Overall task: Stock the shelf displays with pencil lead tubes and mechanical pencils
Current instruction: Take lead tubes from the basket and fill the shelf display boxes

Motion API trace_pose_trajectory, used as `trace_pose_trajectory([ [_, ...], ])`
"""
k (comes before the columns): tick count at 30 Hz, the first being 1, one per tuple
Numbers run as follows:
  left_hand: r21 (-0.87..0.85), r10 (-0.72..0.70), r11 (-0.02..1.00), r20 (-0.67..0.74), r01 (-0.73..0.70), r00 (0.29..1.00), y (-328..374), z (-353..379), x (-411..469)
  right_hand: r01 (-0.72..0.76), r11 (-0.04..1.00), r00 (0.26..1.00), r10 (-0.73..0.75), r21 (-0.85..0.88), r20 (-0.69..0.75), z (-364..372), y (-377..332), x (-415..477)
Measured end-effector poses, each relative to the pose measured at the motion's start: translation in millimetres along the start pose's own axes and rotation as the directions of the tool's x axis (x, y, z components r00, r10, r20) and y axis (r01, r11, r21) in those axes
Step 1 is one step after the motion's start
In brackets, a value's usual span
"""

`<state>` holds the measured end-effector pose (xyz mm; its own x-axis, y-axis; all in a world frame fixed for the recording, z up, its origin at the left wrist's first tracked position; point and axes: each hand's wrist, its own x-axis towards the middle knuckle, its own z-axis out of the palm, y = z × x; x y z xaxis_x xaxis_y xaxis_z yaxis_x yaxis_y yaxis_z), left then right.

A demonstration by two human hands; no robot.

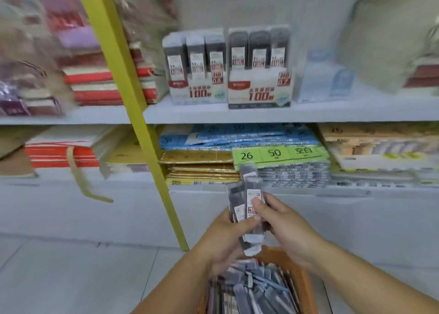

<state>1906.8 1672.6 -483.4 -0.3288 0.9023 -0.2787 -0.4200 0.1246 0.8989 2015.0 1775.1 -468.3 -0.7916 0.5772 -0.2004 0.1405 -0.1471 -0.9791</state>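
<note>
1. Left hand (223, 240) gripped from the left side a fanned bundle (249, 206) of slim grey plastic pencil lead tubes with white-and-red labels. Its thumb lay across the front of them.
2. Right hand (287, 225) closed on the same bundle from the right. Its fingertips pinched the foremost tube, a little higher up than the left thumb.
3. The bundle sat between the two hands, directly above an orange-brown woven basket (303, 278) at the bottom of the view. More loose grey tubes (251, 287) lay in the basket, criss-crossed.
4. Long axis of the held tubes was roughly upright, with the tops splayed and leaning toward the shelving.
5. The targets were on the white upper shelf (332, 112). A white cardboard display box marked 0.7 (259, 95) stood almost straight above and beyond the hands. A like box marked 0.5 (197, 92) stood just beside it, up and to the left, near the yellow slanting upright (142, 135).
6. Both boxes held tubes standing on end in rows.
7. Judgement: the move is a reach up and forward, with little turning of the tubes needed since the axes nearly agree. Neither hand was clearly nearer to the shelf. The right, with the higher pinch, looked better placed to draw one tube.
8. The size marking on the held labels was blurred, so I could not tell which box they belong in.
</note>
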Motion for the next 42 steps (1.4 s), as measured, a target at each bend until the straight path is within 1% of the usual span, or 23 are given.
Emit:
trace_pose_trajectory([
  [2, -0.007, 0.015, 1.000, 0.045, -0.015, 0.999, 22.2, 4.2, -7.0, 0.053, 0.986, 0.999, -0.052, -0.157, 0.012, -0.9, -31.0, -7.5],
  [4, 0.011, 0.036, 0.999, 0.068, -0.037, 0.997, 45.9, 8.7, -12.6, 0.151, 0.944, 0.987, -0.162, -0.293, -0.015, -4.5, -61.1, -10.8],
  [6, 0.083, 0.075, 0.994, 0.037, -0.078, 0.996, 68.1, 13.0, -17.3, 0.253, 0.914, 0.963, -0.268, -0.317, -0.004, -8.1, -87.5, -11.8],
  [8, 0.139, 0.116, 0.984, -0.056, -0.107, 0.992, 86.7, 14.8, -18.1, 0.308, 0.901, 0.948, -0.317, -0.306, 0.019, -10.6, -109.6, -11.0],
  [10, 0.158, 0.138, 0.981, -0.146, -0.114, 0.980, 101.7, 14.9, -16.2, 0.322, 0.889, 0.944, -0.327, -0.324, 0.042, -15.3, -126.7, -7.1],
  [14, 0.132, 0.158, 0.982, -0.189, -0.135, 0.969, 115.6, 18.8, -8.9, 0.331, 0.877, 0.943, -0.301, -0.347, 0.138, -23.3, -145.6, -0.5],
  [17, 0.097, 0.170, 0.984, -0.233, -0.151, 0.957, 117.1, 21.3, 0.5, 0.338, 0.855, 0.941, -0.302, -0.394, 0.153, -23.0, -150.2, 5.7],
  [19, 0.056, 0.185, 0.983, -0.255, -0.177, 0.949, 118.3, 21.3, 5.2, 0.319, 0.875, 0.948, -0.295, -0.363, 0.123, -22.8, -153.0, 10.8],
  [21, 0.004, 0.212, 0.976, -0.249, -0.218, 0.945, 122.7, 19.8, 3.7, 0.331, 0.890, 0.942, -0.328, -0.314, 0.066, -23.1, -157.3, 13.2],
  [23, -0.016, 0.246, 0.967, -0.214, -0.255, 0.945, 129.7, 16.5, 0.4, 0.373, 0.861, 0.923, -0.384, -0.346, 0.040, -24.2, -160.5, 14.1],
  [25, -0.019, 0.293, 0.953, -0.203, -0.303, 0.934, 136.1, 10.7, -3.0, 0.396, 0.850, 0.916, -0.395, -0.348, 0.076, -22.8, -161.5, 13.1],
  [28, 0.036, 0.357, 0.932, -0.244, -0.360, 0.902, 144.0, 2.2, -8.9, 0.376, 0.866, 0.926, -0.341, -0.331, 0.161, -19.5, -159.0, 11.2],
  [30, 0.060, 0.381, 0.924, -0.263, -0.379, 0.886, 147.2, -1.5, -11.9, 0.367, 0.837, 0.930, -0.316, -0.406, 0.190, -17.8, -156.9, 9.5],
  [32, 0.081, 0.402, 0.915, -0.261, -0.395, 0.877, 149.9, -2.6, -15.1, 0.382, 0.793, 0.924, -0.320, -0.475, 0.208, -14.3, -156.0, 8.8],
  [36, 0.123, 0.442, 0.897, -0.226, -0.425, 0.868, 152.1, -0.6, -18.3, 0.399, 0.760, 0.917, -0.323, -0.513, 0.234, -7.7, -156.0, 9.6],
  [38, 0.147, 0.442, 0.897, -0.250, -0.417, 0.862, 151.7, 1.0, -17.2, 0.424, 0.742, 0.905, -0.362, -0.519, 0.223, -6.4, -158.1, 8.4],
  [39, 0.157, 0.440, 0.898, -0.273, -0.412, 0.855, 151.4, 0.9, -16.5, 0.430, 0.750, 0.902, -0.380, -0.502, 0.205, -7.1, -159.7, 7.9],
  [42, 0.167, 0.442, 0.897, -0.330, -0.409, 0.834, 150.6, -1.5, -12.8, 0.442, 0.809, 0.891, -0.446, -0.388, 0.086, -14.0, -164.0, 7.8],
])
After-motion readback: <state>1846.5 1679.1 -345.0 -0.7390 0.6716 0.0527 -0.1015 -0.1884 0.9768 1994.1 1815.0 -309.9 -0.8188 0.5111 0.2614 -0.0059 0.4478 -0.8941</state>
